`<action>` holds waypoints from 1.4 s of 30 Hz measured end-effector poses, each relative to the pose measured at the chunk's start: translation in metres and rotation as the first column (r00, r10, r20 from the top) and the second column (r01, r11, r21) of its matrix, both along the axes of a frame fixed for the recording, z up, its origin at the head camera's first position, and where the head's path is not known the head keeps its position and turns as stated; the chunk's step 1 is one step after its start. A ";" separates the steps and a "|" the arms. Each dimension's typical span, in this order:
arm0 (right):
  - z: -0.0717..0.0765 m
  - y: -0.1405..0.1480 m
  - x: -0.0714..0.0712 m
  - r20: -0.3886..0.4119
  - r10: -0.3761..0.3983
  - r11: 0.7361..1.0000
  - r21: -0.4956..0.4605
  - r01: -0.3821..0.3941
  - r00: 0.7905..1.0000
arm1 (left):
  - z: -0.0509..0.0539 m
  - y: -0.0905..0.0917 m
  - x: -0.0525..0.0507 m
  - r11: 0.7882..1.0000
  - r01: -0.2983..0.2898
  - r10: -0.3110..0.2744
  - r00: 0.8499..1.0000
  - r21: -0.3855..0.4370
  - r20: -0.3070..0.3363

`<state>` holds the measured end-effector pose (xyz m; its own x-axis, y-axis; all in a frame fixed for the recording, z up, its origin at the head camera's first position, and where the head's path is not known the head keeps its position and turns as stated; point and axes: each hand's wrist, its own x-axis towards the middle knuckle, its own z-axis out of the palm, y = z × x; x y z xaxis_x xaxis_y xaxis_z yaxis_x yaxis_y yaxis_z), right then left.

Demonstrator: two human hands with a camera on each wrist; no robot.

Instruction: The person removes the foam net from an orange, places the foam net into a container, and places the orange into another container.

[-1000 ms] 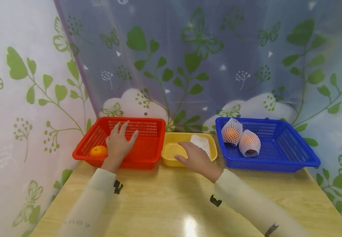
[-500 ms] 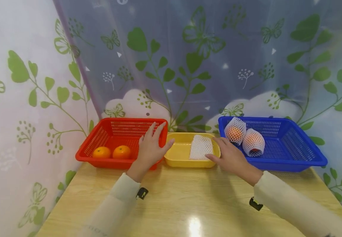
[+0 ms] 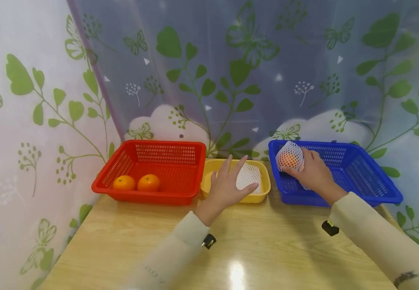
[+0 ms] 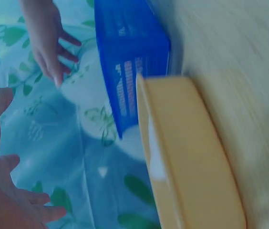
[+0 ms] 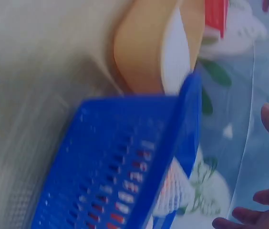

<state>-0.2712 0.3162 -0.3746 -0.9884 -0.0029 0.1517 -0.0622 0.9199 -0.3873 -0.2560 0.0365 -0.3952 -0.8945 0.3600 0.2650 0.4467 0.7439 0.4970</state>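
Note:
My left hand (image 3: 227, 185), fingers spread, hovers over the front of a yellow tray (image 3: 206, 177); nothing is in its grasp. A folded white foam net (image 3: 248, 176) lies in that tray, partly behind the hand. My right hand (image 3: 316, 173) is above the left part of a blue basket (image 3: 361, 169), its thumb and fingers apart in the right wrist view. Close to its thumb is an orange-red fruit in a white foam net (image 3: 289, 155). A second netted fruit is mostly hidden beneath this hand; contact cannot be told.
On the left stands a red basket (image 3: 180, 195) with two oranges (image 3: 124, 183) in its front left part. All three containers stand in a row along the back of the wooden table (image 3: 180, 237). A patterned curtain (image 3: 202, 60) hangs behind.
From the red basket, my left hand has moved right to the yellow tray. My right hand has gone from the yellow tray to the netted fruits in the blue basket.

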 end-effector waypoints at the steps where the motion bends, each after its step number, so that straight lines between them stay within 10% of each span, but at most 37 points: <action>1: 0.002 0.004 -0.004 0.013 -0.022 1.000 -0.013 0.022 1.000 | -0.001 0.006 0.000 1.000 0.002 -0.002 1.000 -0.002 0.007; 15: 0.001 0.044 -0.047 0.283 -0.236 0.915 -0.259 0.310 0.930 | -0.026 0.065 -0.005 0.998 0.002 0.005 0.994 -0.063 0.107; 23: -0.013 0.061 -0.046 0.513 -0.262 0.700 -0.482 0.527 0.817 | -0.042 0.088 -0.007 0.992 0.003 0.011 0.994 -0.123 0.106; 31: -0.039 0.070 -0.039 0.590 -0.076 0.699 -0.543 0.464 0.804 | -0.049 0.104 -0.006 0.987 0.053 -0.042 0.996 -0.151 0.073; 42: -0.047 0.058 -0.051 0.604 -0.253 0.606 -0.509 0.611 0.755 | -0.047 0.106 -0.007 0.978 0.050 -0.039 0.997 -0.204 0.060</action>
